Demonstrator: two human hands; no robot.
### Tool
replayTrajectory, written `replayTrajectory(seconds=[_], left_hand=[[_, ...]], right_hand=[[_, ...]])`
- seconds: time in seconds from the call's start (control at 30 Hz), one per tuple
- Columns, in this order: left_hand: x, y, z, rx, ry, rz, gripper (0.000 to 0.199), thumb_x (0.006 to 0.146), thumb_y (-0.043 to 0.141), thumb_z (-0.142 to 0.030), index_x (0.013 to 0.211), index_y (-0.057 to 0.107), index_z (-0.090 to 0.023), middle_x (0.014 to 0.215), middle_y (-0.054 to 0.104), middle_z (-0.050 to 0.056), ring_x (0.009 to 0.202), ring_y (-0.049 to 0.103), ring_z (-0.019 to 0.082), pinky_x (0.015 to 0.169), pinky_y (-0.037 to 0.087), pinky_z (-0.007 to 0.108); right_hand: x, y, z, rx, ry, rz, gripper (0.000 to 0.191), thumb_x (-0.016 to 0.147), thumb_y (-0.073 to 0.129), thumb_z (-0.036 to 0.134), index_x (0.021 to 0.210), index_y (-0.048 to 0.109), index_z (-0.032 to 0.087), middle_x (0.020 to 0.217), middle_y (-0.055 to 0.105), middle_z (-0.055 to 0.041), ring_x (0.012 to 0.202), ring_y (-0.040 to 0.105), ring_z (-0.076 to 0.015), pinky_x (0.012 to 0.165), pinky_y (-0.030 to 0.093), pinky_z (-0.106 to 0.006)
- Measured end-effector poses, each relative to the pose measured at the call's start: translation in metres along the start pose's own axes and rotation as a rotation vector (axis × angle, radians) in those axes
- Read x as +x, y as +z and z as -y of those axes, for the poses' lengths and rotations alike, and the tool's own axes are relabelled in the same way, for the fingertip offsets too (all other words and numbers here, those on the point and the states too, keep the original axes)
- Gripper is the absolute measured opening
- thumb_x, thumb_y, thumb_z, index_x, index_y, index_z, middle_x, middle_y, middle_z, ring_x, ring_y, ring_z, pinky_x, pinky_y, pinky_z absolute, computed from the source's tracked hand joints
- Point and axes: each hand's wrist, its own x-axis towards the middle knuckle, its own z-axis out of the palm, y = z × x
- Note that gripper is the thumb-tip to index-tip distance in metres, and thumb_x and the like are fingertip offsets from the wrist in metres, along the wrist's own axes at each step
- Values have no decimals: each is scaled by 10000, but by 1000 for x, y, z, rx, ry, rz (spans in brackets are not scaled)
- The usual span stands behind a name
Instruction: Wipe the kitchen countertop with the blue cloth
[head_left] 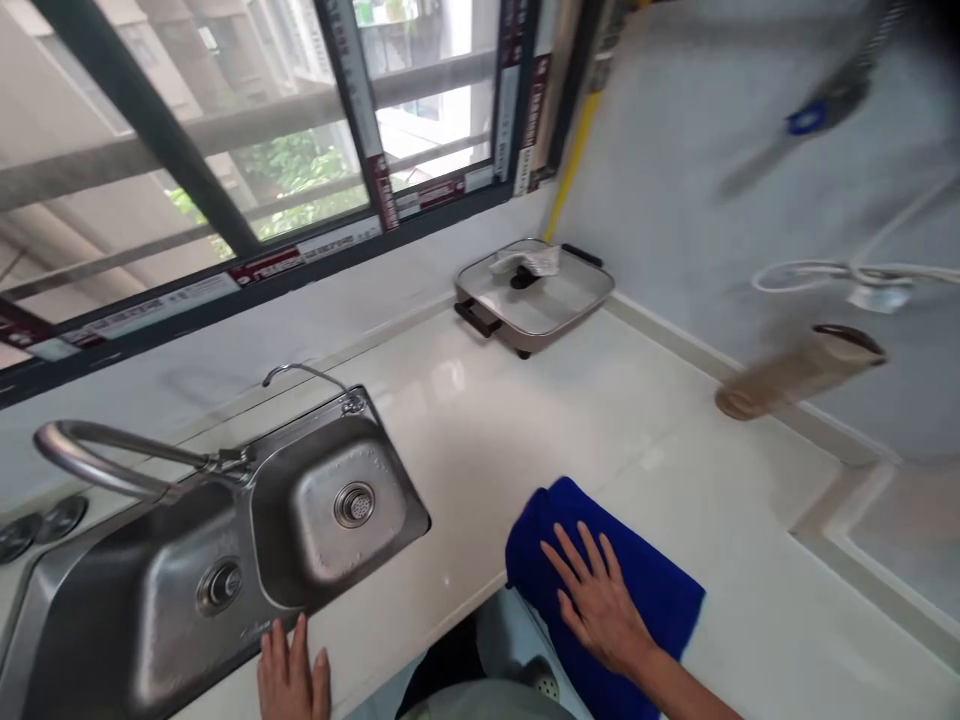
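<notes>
Under my right hand lies a folded blue cloth, flat on the white countertop, with part of it hanging over the front edge. That hand is open, fingers spread and palm down on the cloth. My left hand rests at the front rim of the double steel sink, fingers stretched out and holding nothing. Only its fingers and the back of the hand show at the bottom of the view.
A curved faucet and a thin small tap rise behind the sink. In the far corner stands an electric pan with a glass lid. A brown cylindrical container stands by the right wall, where white cables hang.
</notes>
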Motion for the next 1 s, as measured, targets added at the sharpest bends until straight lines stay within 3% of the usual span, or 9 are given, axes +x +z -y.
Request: replayTrajectory(seconds=[0.13, 0.33, 0.63, 0.73, 0.8, 1.0], left_hand=[[-7, -5, -2, 38, -23, -51, 670, 956, 389, -300, 1572, 126, -278, 1670, 66, 154, 1511, 131, 407, 1126, 310, 689], [-5, -7, -18, 27, -105, -39, 702, 942, 427, -279, 1566, 113, -342, 1678, 75, 88, 1513, 163, 377, 1133, 318, 688], [-8, -17, -23, 42, -159, -23, 706, 929, 480, -268, 1563, 174, -306, 1649, 218, 85, 1507, 219, 318, 1184, 311, 602], [-9, -18, -23, 48, -165, -36, 680, 929, 496, -264, 1552, 225, -285, 1627, 274, 99, 1504, 232, 308, 1190, 308, 588], [-11, -18, -23, 42, -167, -52, 647, 931, 498, -266, 1538, 272, -267, 1609, 311, 110, 1502, 240, 303, 1194, 304, 581], [-14, -12, -21, 14, -169, -113, 534, 939, 481, -289, 1465, 426, -211, 1553, 406, 137, 1495, 260, 295, 1208, 282, 563]], right_hand=[[92, 12, 34, 32, -110, 65, 743, 903, 494, 325, 1566, 161, 299, 1649, 28, -45, 1486, 76, -418, 1179, 146, -655], [206, 35, 76, 11, -46, 84, 717, 926, 447, 324, 1572, 139, 296, 1652, 1, -19, 1493, 20, -405, 1188, 70, -640], [340, 74, 70, -41, 1, -12, 629, 976, 354, 394, 1566, 192, 249, 1649, 107, -85, 1468, 89, -421, 1152, 144, -643], [356, 81, 68, -54, 33, -23, 601, 995, 310, 402, 1561, 214, 226, 1635, 155, -109, 1461, 100, -415, 1142, 155, -643], [351, 82, 69, -64, 32, -37, 603, 999, 311, 413, 1559, 224, 207, 1626, 182, -126, 1460, 117, -401, 1148, 161, -622], [271, 65, 87, -74, -56, -79, 601, 990, 315, 399, 1555, 240, 208, 1625, 191, -127, 1475, 141, -370, 1162, 182, -590]])
